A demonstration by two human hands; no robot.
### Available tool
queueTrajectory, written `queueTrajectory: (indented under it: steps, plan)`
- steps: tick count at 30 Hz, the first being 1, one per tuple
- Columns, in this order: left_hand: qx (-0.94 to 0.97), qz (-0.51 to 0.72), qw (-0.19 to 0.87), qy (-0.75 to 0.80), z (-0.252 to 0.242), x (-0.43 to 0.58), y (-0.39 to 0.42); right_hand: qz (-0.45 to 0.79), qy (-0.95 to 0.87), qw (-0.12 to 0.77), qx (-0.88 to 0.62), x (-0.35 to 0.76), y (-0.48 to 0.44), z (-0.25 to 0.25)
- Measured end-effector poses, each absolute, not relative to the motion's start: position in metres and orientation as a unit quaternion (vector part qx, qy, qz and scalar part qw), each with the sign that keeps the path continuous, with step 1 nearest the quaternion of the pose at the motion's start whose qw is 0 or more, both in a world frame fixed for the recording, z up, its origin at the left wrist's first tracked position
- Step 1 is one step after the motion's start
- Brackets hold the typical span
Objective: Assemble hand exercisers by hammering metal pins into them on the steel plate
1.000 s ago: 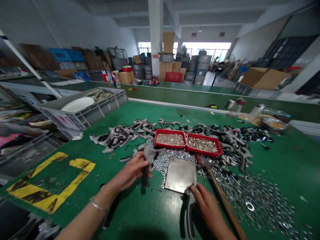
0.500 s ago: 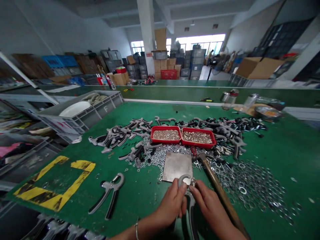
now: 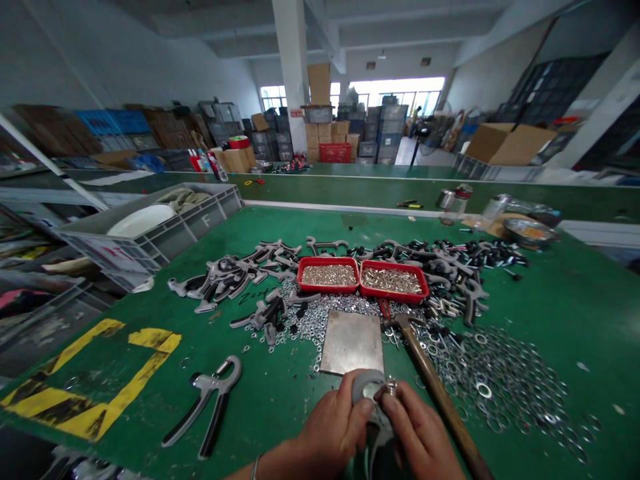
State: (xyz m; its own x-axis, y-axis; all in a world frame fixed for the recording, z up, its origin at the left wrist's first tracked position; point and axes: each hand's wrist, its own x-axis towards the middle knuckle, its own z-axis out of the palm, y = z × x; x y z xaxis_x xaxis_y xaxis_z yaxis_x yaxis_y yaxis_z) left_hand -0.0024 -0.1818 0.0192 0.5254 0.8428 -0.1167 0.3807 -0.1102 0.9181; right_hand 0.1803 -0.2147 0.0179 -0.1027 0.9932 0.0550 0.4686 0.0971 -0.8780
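Note:
My left hand [image 3: 330,423] is closed round the grey curved head of a hand grip strengthener [image 3: 364,381], thumb pressed on its face. My right hand [image 3: 423,430] pinches a small shiny coiled metal piece, seemingly a spring [image 3: 391,385], at the open end of that curve. The strengthener's handles run down between my hands and are partly hidden. Just beyond my fingers lies a square steel plate [image 3: 353,341]. A hammer [image 3: 430,373] with a wooden handle rests right of my right hand. An assembled grip strengthener [image 3: 207,400] lies to the left.
Two red trays [image 3: 327,289] of small metal parts stand behind the plate. Loose grey handle parts [image 3: 245,267] are heaped left, with black-knobbed screws [image 3: 495,253] at the right. Metal rings [image 3: 505,380] spread on the right. A grey crate [image 3: 200,223] stands back left.
Both hands, with the grip strengthener, have come slightly lower and nearer to me. The strengthener's head is tilted up more. The view has shifted a little.

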Motion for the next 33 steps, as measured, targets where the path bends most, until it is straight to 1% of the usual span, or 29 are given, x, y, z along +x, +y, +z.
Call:
queueTrajectory:
  steps: [2, 5, 10, 14, 17, 20, 22, 24, 25, 28, 31, 33]
  plan:
    - [0.716, 0.216, 0.513, 0.421, 0.024, 0.0, -0.181, 0.349, -0.644, 0.371, -0.57, 0.18, -0.217, 0.017]
    - [0.734, 0.2, 0.51, 0.402, 0.029, -0.001, -0.175, 0.355, -0.655, 0.363, -0.56, 0.18, -0.215, 0.023]
    - [0.79, 0.173, 0.462, 0.364, 0.033, -0.013, -0.164, 0.412, -0.642, 0.346, -0.546, 0.18, -0.211, 0.04]
    - [0.82, 0.129, 0.454, 0.325, 0.042, -0.022, -0.166, 0.46, -0.635, 0.321, -0.531, 0.177, -0.218, 0.041]
    - [0.844, 0.083, 0.427, 0.314, 0.052, -0.025, -0.168, 0.469, -0.654, 0.292, -0.516, 0.175, -0.22, 0.04]
    - [0.862, 0.07, 0.388, 0.319, 0.054, -0.023, -0.152, 0.458, -0.663, 0.299, -0.512, 0.174, -0.204, 0.04]
    - [0.864, 0.097, 0.37, 0.328, 0.047, -0.02, -0.127, 0.419, -0.687, 0.293, -0.517, 0.177, -0.178, 0.038]
    - [0.862, 0.127, 0.353, 0.34, 0.037, -0.019, -0.096, 0.324, -0.737, 0.257, -0.534, 0.186, -0.141, 0.037]
    - [0.863, 0.129, 0.34, 0.35, 0.032, -0.018, -0.08, 0.256, -0.763, 0.229, -0.547, 0.194, -0.121, 0.036]
    - [0.884, 0.058, 0.253, 0.388, 0.022, -0.013, -0.043, 0.14, -0.768, 0.203, -0.591, 0.223, -0.06, 0.036]
    - [0.912, -0.027, 0.128, 0.389, 0.028, 0.0, -0.019, 0.073, -0.75, 0.174, -0.634, 0.249, -0.01, 0.034]
    - [0.92, -0.035, 0.082, 0.382, 0.038, 0.016, -0.001, 0.048, -0.741, 0.143, -0.654, 0.257, 0.016, 0.028]
